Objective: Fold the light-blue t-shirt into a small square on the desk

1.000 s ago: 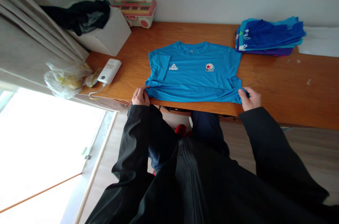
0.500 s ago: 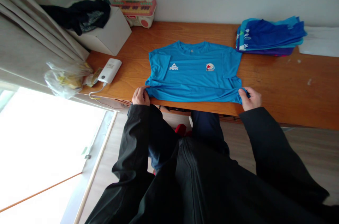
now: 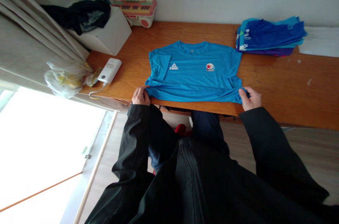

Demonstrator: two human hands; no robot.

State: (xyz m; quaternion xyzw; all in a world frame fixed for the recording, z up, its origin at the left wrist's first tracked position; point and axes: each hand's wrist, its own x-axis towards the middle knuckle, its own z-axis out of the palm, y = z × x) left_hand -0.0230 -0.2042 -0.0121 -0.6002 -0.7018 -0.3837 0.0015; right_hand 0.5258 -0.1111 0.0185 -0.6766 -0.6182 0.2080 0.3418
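Observation:
A blue T-shirt (image 3: 190, 66) lies front up on the wooden desk (image 3: 286, 89), its collar toward the wall and both sleeves laid inward over the chest. White lettering and a small round emblem show on its front. Its lower part is bunched in a crosswise fold along the desk's near edge. My left hand (image 3: 141, 96) pinches the near left corner of the shirt. At the near right corner, my right hand (image 3: 250, 99) grips the cloth between thumb and fingers.
A stack of folded blue clothes (image 3: 271, 36) sits back right, beside a white sheet (image 3: 319, 41). To the left are a white power bank (image 3: 109, 70) with a cable, a plastic bag (image 3: 66, 79) and a white box (image 3: 111, 31) under dark cloth. A toy keyboard (image 3: 140, 8) leans near the wall.

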